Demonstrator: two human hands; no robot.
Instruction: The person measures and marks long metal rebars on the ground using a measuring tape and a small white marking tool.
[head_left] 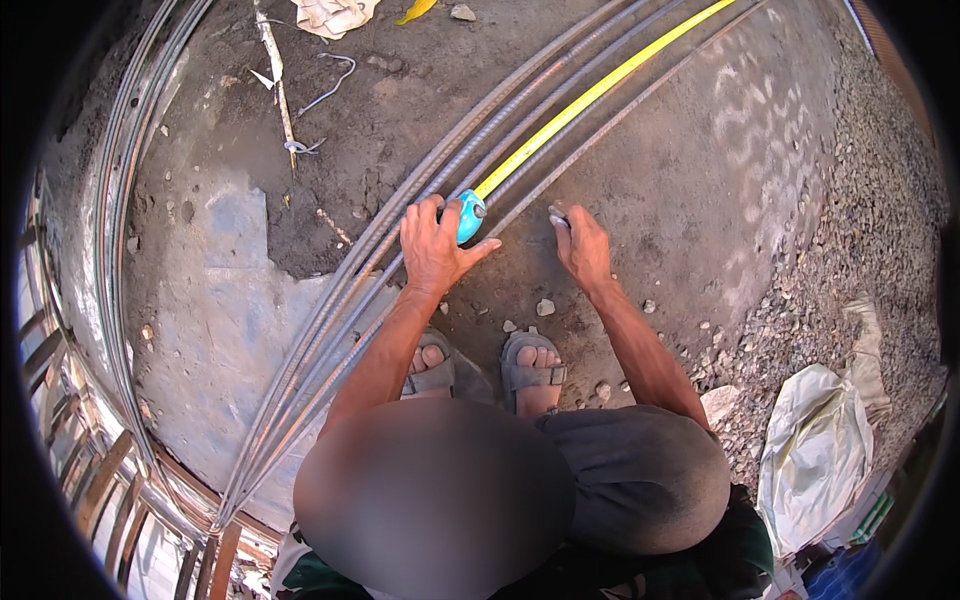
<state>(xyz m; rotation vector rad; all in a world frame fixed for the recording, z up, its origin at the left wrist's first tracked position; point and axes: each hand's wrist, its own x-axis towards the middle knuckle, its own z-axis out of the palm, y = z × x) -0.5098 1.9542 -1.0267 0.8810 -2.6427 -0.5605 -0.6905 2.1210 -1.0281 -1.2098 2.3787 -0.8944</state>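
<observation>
My left hand (432,248) rests over the steel rebars with its fingers curled round a turquoise tape measure (469,218), its thumb held apart. From that case the yellow tape blade (600,86) runs out to the upper right, lying along the rebars (468,147). To the right of the bars, my right hand (583,246) is closed in a pinch just above the ground. A small greyish piece (557,214) shows at its fingertips, too small to name. The far end of the blade is out of view.
More long rebars (115,200) curve along the left side. A flat grey sheet (225,300) lies on the dirt. Gravel (880,210) spreads at the right, near a whitish plastic sack (815,450). A stick (278,80) lies at the top. My sandalled feet (533,365) stand beside the bars.
</observation>
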